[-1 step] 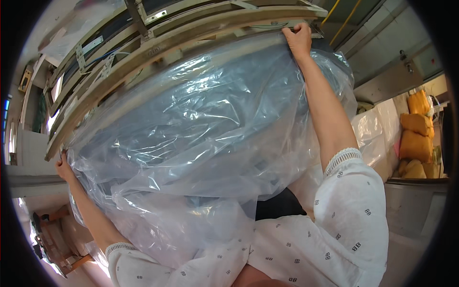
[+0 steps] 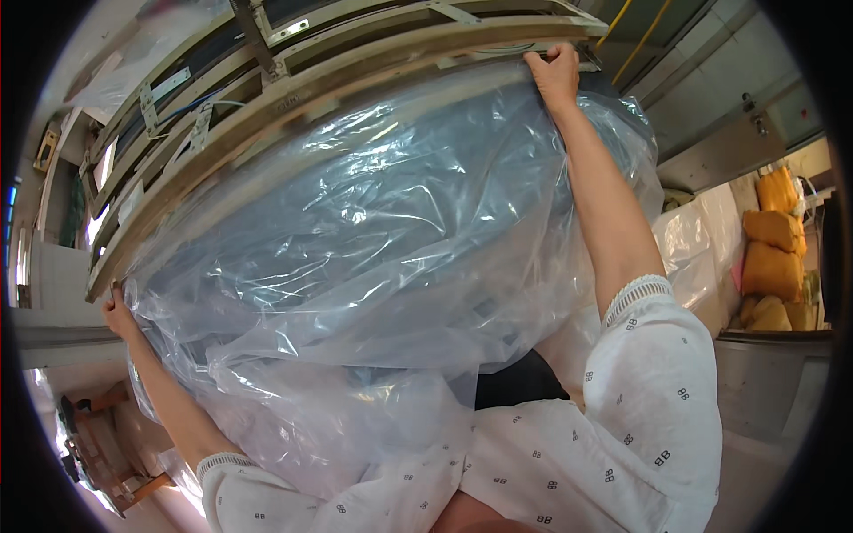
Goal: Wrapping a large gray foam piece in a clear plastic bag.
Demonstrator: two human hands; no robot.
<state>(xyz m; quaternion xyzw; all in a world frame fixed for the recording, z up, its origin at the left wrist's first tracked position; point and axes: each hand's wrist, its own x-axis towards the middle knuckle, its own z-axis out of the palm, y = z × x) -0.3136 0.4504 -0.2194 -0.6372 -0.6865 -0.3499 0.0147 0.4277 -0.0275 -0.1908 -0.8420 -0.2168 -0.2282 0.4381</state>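
A large clear plastic sheet [image 2: 355, 231], wrinkled and shiny, spreads between my arms and hangs down over my front. Its far left corner is pinched in the fingers of my left hand [image 2: 118, 315], close beside the left end of a long curved-looking bar [image 2: 293, 99]. At the far right, my right hand [image 2: 557, 75] has thumb and fingers closed on the sheet's far edge, just under the same bar's right end. The sheet's far edge runs along below the bar. A bluish-grey surface shows through the plastic.
Behind the bar stands a machine frame with metal brackets [image 2: 149, 111] and thin wires. Yellow cords [image 2: 613, 22] hang at the top right. Orange-yellow bundles [image 2: 773, 266] are stacked at the right, near more plastic sheeting [image 2: 702, 235]. A wooden stand [image 2: 115, 444] is at the lower left.
The long bar has shifted slightly down and nearer to the sheet's far edge. Both hands stay in the same places, still holding the plastic sheet.
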